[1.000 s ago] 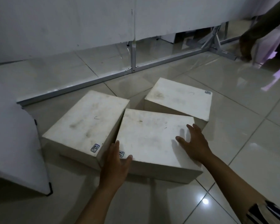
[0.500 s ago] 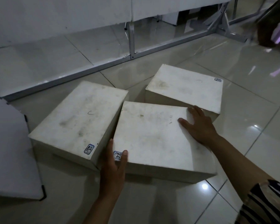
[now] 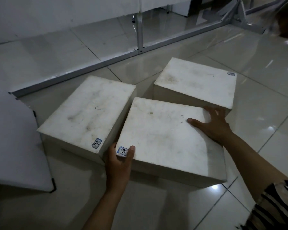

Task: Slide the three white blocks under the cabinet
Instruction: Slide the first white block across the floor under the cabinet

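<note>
Blocks, three of them, white and flat with small stickers on top, sit close together on the shiny tiled floor: the nearest block is held at its near corner by the left hand, thumb on the sticker, and at its far right corner by the right hand with fingers spread flat. Just left of it lies the left block, and just behind it the far block, right in its way. Past the blocks a grey metal bar runs along the floor under the white cabinet, and a white board stands left of the left block.
</note>
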